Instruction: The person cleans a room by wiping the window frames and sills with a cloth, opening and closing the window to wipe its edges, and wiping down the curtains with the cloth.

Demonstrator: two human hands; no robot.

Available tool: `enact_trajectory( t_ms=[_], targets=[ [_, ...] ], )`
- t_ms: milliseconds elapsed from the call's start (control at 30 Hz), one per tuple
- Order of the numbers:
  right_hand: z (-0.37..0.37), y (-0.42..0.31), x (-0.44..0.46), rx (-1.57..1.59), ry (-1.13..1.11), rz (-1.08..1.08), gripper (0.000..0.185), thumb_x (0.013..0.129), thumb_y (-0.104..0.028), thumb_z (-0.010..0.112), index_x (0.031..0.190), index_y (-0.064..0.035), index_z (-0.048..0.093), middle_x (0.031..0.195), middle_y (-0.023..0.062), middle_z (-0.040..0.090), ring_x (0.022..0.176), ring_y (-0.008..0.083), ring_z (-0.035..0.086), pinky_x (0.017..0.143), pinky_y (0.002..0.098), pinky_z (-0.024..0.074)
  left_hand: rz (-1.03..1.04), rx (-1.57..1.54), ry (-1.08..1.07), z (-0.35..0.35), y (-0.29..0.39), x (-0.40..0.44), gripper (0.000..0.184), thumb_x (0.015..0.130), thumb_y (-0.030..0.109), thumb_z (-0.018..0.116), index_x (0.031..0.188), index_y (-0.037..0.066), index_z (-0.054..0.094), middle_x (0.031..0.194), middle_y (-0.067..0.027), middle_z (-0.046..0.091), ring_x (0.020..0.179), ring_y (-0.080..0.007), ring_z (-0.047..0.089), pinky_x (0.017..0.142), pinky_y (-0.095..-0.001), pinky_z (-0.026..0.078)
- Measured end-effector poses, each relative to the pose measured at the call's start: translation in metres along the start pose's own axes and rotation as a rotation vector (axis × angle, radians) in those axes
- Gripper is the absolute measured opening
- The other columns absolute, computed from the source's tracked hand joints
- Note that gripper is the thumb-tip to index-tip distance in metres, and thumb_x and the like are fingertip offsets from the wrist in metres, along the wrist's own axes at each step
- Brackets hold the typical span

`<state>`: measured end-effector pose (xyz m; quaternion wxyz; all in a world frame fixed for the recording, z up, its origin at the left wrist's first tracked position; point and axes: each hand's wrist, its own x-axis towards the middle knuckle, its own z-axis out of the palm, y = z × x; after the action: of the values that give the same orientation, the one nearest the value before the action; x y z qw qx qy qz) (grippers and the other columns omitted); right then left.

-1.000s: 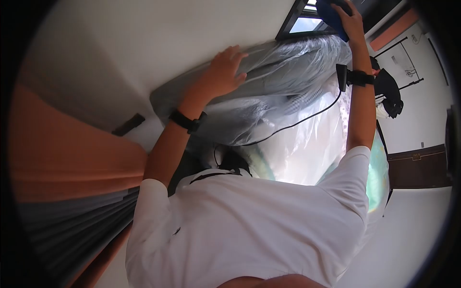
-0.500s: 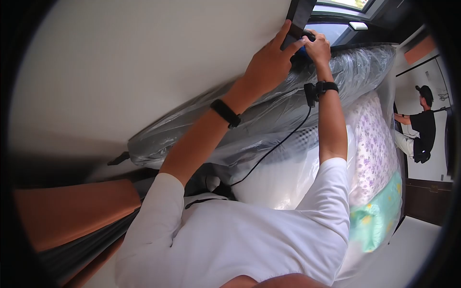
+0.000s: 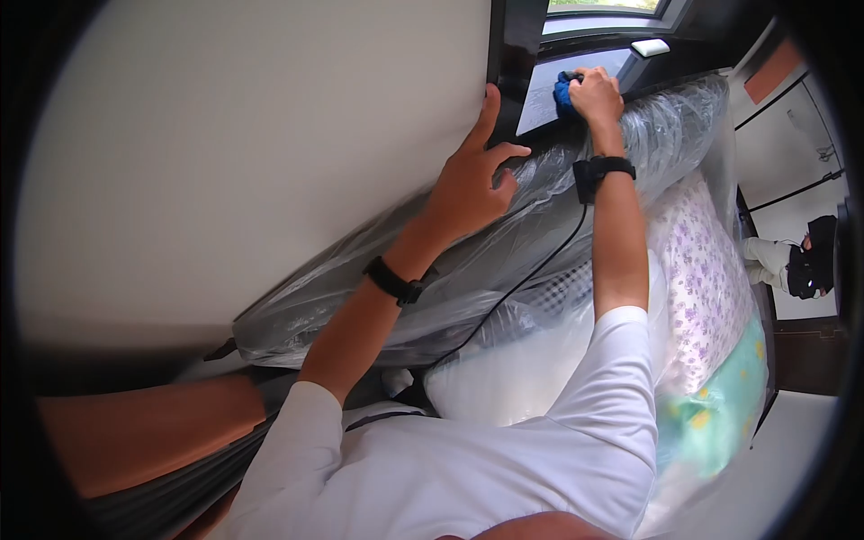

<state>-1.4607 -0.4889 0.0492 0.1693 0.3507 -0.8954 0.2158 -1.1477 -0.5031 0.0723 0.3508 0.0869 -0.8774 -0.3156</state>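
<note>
My right hand (image 3: 597,95) grips a bunched blue cloth (image 3: 567,94) and presses it on the lower window pane (image 3: 537,101), just above the plastic-covered headboard. My left hand (image 3: 472,180) is spread, with its index finger pointing up at the edge of the dark window frame (image 3: 511,76) and nothing in its grasp. Below both hands lies the grey padded headboard (image 3: 666,126) under clear plastic. Both wrists wear black bands, and a black cable (image 3: 531,270) runs down from the right one.
Plastic-wrapped bedding, a purple-flowered pillow (image 3: 697,279) and a green piece (image 3: 711,423), is piled at the right. An orange and grey curtain (image 3: 153,423) hangs at lower left. Another person (image 3: 801,261) is at the far right. A white latch (image 3: 650,48) sits on the window frame.
My right hand has come down from the top right with the cloth onto the lower pane. My left hand rose to the frame, then dropped slightly. The view has shifted.
</note>
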Motion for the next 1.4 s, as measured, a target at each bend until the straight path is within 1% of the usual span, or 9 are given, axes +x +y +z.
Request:
enact_trajectory(
  t_ms=[267,433,667,767,867,900,1167,1267,1400],
  targets=[
    [-0.042,-0.067,-0.083,0.059,-0.169,-0.039,0.063,0.084,-0.056,0.054,0.131,-0.0153,0.062,0.135,0.0185,0.050,0.124,0.0411,0.045,0.102,0.0503,0.0411,-0.013,0.034,0.008,-0.014,0.014,0.001,0.042,0.082,0.002,0.060,0.122,0.012,0.068,0.163,-0.0142,0.016,0.147,-0.0349,0.026,0.098,-0.0349,0.047],
    [-0.029,-0.062,-0.108,0.098,-0.032,-0.225,0.041,0.088,-0.045,0.059,0.121,-0.0229,0.068,0.126,0.0144,0.056,0.115,0.0396,0.052,0.095,0.0471,0.0483,0.216,0.204,0.208,-0.027,0.036,0.016,0.050,0.084,0.006,0.059,0.134,0.007,0.056,0.158,-0.0196,0.026,0.143,-0.0374,0.032,0.113,-0.0432,0.035],
    [-0.031,-0.062,-0.063,0.067,0.000,-0.319,0.031,0.087,-0.040,0.060,0.103,-0.0178,0.074,0.106,0.0153,0.065,0.102,0.0361,0.060,0.090,0.0452,0.0509,0.086,0.100,0.137,-0.012,0.028,0.027,0.040,0.084,0.007,0.058,0.123,0.003,0.064,0.158,-0.0234,0.025,0.143,-0.0388,0.030,0.112,-0.0426,0.035],
    [-0.017,-0.049,-0.027,0.091,-0.156,-0.005,0.032,0.088,-0.045,0.062,0.111,-0.0260,0.075,0.121,0.0070,0.061,0.112,0.0338,0.056,0.096,0.0437,0.0491,0.156,0.176,0.241,-0.002,0.023,0.027,0.036,0.083,0.006,0.057,0.117,0.001,0.067,0.158,-0.0219,0.027,0.137,-0.0376,0.037,0.109,-0.0423,0.037],
    [0.035,0.001,0.020,0.008,0.112,-0.159,0.035,0.089,-0.045,0.059,0.110,-0.0199,0.074,0.108,0.0146,0.069,0.098,0.0389,0.065,0.088,0.0491,0.0516,0.159,0.196,0.245,0.002,0.014,0.026,0.037,0.081,0.005,0.058,0.116,0.002,0.068,0.158,-0.0209,0.028,0.137,-0.0375,0.037,0.109,-0.0431,0.036],
    [0.024,0.000,0.030,0.001,-0.060,-0.006,0.037,0.089,-0.048,0.057,0.118,-0.0293,0.071,0.130,0.0074,0.058,0.121,0.0353,0.053,0.099,0.0482,0.0469,0.190,0.241,0.257,0.003,0.010,0.025,0.037,0.080,0.004,0.059,0.116,0.003,0.068,0.158,-0.0200,0.027,0.137,-0.0370,0.038,0.109,-0.0440,0.037],
    [0.057,0.016,0.077,-0.106,0.022,-0.103,0.040,0.093,-0.051,0.052,0.126,-0.0329,0.065,0.135,0.0077,0.057,0.121,0.0423,0.053,0.100,0.0542,0.0456,0.226,0.215,0.248,0.004,0.001,0.026,0.040,0.077,-0.002,0.059,0.116,0.003,0.066,0.158,-0.0209,0.028,0.137,-0.0370,0.038,0.106,-0.0423,0.041],
    [-0.012,-0.032,0.028,-0.035,-0.064,-0.113,0.032,0.090,-0.031,0.058,0.113,-0.0118,0.070,0.117,0.0166,0.062,0.108,0.0345,0.060,0.093,0.0451,0.0499,0.174,0.163,0.206,-0.001,0.010,0.027,0.042,0.080,-0.001,0.058,0.122,0.001,0.062,0.156,-0.0249,0.027,0.139,-0.0420,0.035,0.111,-0.0440,0.035],
    [-0.008,-0.043,-0.002,0.110,-0.134,-0.277,0.033,0.091,-0.038,0.054,0.110,-0.0173,0.073,0.118,0.0167,0.059,0.112,0.0388,0.056,0.096,0.0477,0.0472,0.094,0.075,0.196,-0.006,0.015,0.024,0.045,0.083,0.000,0.056,0.127,0.000,0.058,0.152,-0.0288,0.033,0.138,-0.0453,0.037,0.110,-0.0441,0.037]
  ],
)
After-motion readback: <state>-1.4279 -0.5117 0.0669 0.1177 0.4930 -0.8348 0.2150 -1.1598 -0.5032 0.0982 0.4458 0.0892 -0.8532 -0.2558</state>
